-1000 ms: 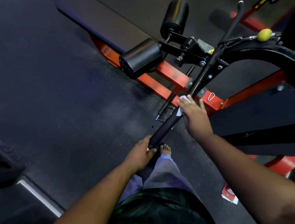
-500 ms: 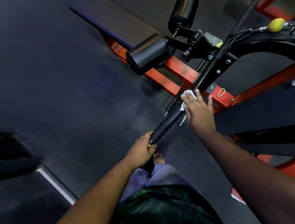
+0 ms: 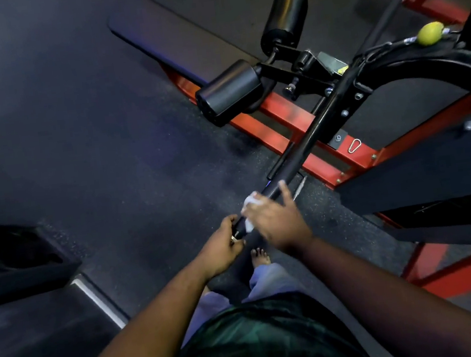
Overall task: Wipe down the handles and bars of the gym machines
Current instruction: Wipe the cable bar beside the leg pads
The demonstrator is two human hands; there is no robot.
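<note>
White cloth [image 3: 250, 206] pressed round the black handle bar [image 3: 307, 142] by the right hand [image 3: 278, 220], near its end. Left hand [image 3: 222, 246] clenched on the bar's tip. Probably midway on this bar; far handle [image 3: 383, 17] and other machines left.

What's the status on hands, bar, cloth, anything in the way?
Left hand grips end of black bar. Right hand wraps white cloth around bar beside it. No obstruction visible along bar.

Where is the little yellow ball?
In the head view, the small yellow ball sits at the upper right, on the cable above the curved black machine arm, far from both hands.
</note>
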